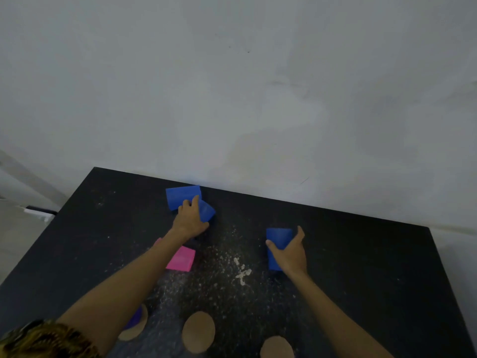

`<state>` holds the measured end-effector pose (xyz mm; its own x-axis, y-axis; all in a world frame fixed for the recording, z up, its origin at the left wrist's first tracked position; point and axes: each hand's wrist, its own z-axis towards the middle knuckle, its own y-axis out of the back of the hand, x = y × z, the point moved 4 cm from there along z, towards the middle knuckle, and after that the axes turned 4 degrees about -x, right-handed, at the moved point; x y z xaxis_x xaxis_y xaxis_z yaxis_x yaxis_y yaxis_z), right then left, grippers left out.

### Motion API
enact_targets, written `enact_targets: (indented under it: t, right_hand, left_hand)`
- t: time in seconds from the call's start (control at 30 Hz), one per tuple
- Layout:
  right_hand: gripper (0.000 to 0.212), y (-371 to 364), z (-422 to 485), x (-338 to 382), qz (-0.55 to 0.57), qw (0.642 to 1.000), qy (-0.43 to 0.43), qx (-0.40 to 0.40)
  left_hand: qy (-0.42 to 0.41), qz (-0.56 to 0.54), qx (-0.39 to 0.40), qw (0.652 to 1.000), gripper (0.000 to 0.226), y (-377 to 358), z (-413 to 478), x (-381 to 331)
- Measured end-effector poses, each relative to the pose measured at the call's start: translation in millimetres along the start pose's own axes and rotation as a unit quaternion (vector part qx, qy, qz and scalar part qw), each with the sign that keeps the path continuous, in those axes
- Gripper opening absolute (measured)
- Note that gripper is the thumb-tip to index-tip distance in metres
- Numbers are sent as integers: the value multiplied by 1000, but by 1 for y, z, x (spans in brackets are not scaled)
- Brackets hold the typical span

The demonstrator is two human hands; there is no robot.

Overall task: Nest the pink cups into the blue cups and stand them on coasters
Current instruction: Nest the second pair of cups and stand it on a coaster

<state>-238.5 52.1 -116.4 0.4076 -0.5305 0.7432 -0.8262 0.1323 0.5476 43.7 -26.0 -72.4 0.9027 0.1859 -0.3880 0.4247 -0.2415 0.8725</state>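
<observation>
My left hand reaches to the far side of the black table and grips a blue cup. Just behind it stands another blue cup near the wall. My right hand is wrapped around a third blue cup at centre right. A pink cup lies under my left forearm, partly hidden by it. Three round tan coasters sit at the near edge: left, middle, right. A blue cup stands on the left coaster, mostly hidden by my arm.
White specks and a pale smear mark the table's middle. A grey wall rises right behind the table's far edge. The table's left edge drops to the floor, where a white object lies.
</observation>
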Motion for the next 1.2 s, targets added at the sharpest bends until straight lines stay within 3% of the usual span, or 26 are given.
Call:
enact_targets:
  t: [0.17, 0.27, 0.4, 0.53, 0.63, 0.87, 1.03, 1.2]
  right_hand:
    - [113, 10, 7, 4, 23, 999, 32, 9]
    - [112, 17, 12, 11, 52, 998, 43, 9]
    - [106, 24, 18, 33, 94, 994, 54, -14]
    - [88, 26, 13, 71, 140, 986, 74, -52]
    - [89, 22, 0, 96, 173, 979, 101, -47]
    - [91, 6, -50, 111, 113, 984, 137, 24]
    - [89, -11, -99, 111, 20, 974, 164, 152]
    - [94, -20, -138, 103, -40, 962, 170, 212]
  left_hand:
    - [25, 23, 33, 999, 102, -25, 20, 8]
    - [33, 14, 24, 999, 98, -31, 24, 12]
    - [-36, -47, 41, 997, 84, -33, 18, -3]
    - [-98, -104, 45, 989, 84, -30, -6, -27]
    - [-121, -149, 29, 981, 82, -26, -28, -41]
    - [-144, -209, 16, 967, 83, -12, -73, -45]
    - [-147, -232, -7, 961, 74, 4, -101, -32]
    - [-100, -280, 20, 955, 79, -7, -139, 8]
